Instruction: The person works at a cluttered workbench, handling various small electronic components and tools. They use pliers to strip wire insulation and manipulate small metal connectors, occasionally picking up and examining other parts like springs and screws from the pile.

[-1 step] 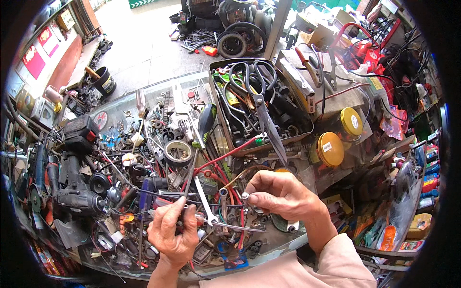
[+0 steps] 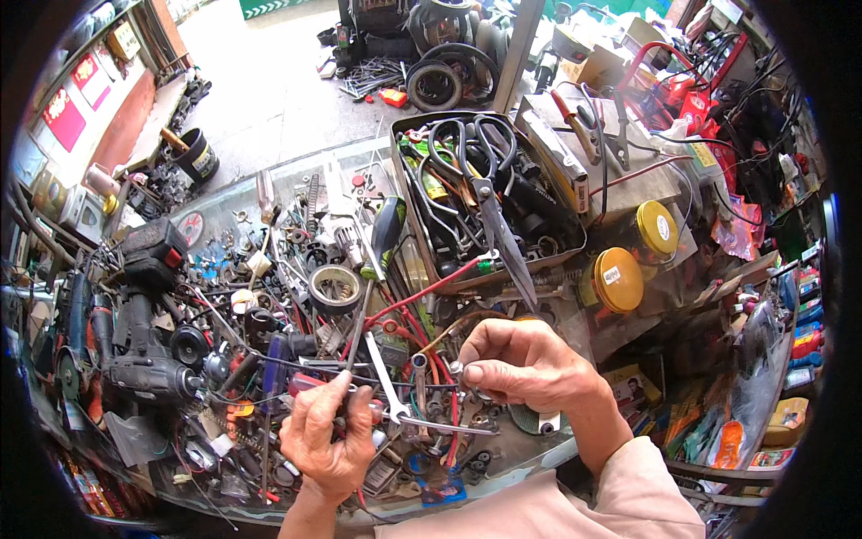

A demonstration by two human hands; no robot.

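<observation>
My left hand (image 2: pixel 330 429) is closed at the lower centre, fingertips around something small I cannot make out, with a red-handled item (image 2: pixel 303 383) just behind it. My right hand (image 2: pixel 530 382) pinches a small silver metal piece (image 2: pixel 456 369) between thumb and forefinger. Between the two lie an open-ended wrench (image 2: pixel 385 377), a socket-headed tool (image 2: pixel 420 382) and red cables (image 2: pixel 417 283) on a heap of small parts.
The glass counter (image 2: pixel 284 171) holds a black power tool (image 2: pixel 146 377), a tape roll (image 2: pixel 334 286), a metal tray (image 2: pixel 579 235) of tools with large scissors (image 2: pixel 503 247), and yellow-lidded jars (image 2: pixel 619 278). Tyres (image 2: pixel 435 86) lie on the floor beyond; packaged goods crowd the right.
My left hand has shifted slightly to the right. My right hand stays almost in place, still pinching the small metal piece.
</observation>
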